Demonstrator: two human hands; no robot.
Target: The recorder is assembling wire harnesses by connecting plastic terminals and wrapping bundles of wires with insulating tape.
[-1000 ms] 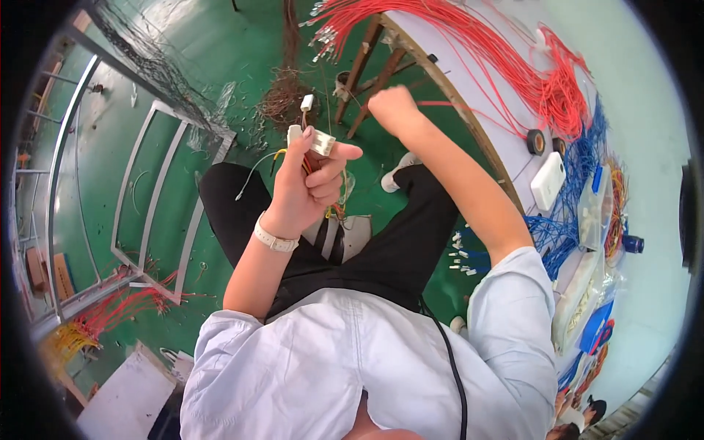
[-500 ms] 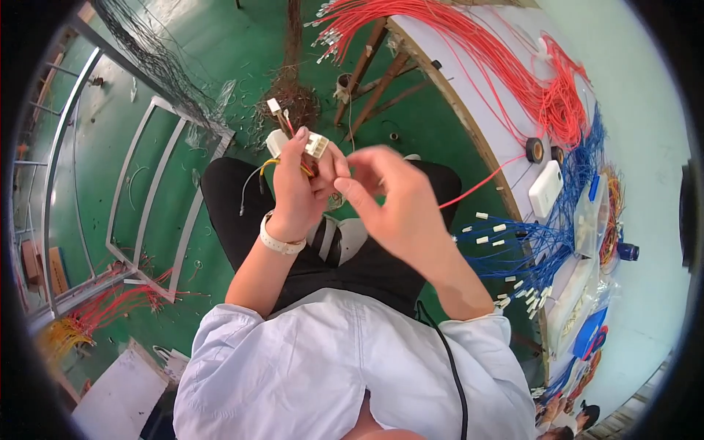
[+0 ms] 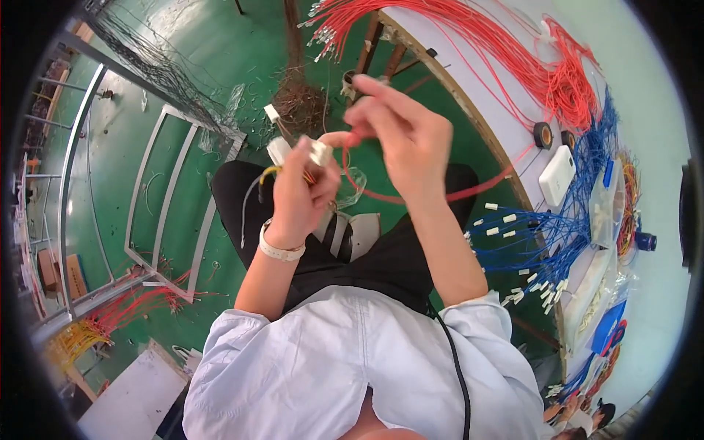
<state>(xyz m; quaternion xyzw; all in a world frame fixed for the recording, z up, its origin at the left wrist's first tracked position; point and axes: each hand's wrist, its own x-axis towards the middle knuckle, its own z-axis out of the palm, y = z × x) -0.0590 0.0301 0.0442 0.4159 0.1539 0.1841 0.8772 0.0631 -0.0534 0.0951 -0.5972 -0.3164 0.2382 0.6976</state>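
My left hand [image 3: 297, 202] is closed round a bundle of white plastic connectors [image 3: 320, 152] with short yellow, brown and grey wires [image 3: 253, 198] hanging out at the side. A smaller white connector [image 3: 272, 114] sticks up beyond the thumb on its own wires. Just to the right is my right hand [image 3: 418, 150], blurred by motion, its fingertips gripping a red wire [image 3: 389, 198] close to the left forefinger. That wire loops down over my lap and runs right toward the table. Its end is hidden at the fingers.
The table [image 3: 469, 121] on the right carries red wires [image 3: 506, 66], blue wires with white connectors [image 3: 513, 227], black tape [image 3: 543, 136] and a white power bank [image 3: 556, 176]. A metal frame [image 3: 158, 194] lies on the green floor at left. Brown wire [image 3: 301, 106] hangs ahead.
My right hand has moved up and away from me, and the red wire now loops across my lap to its fingers. My left hand still holds the connectors. The view has shifted slightly.
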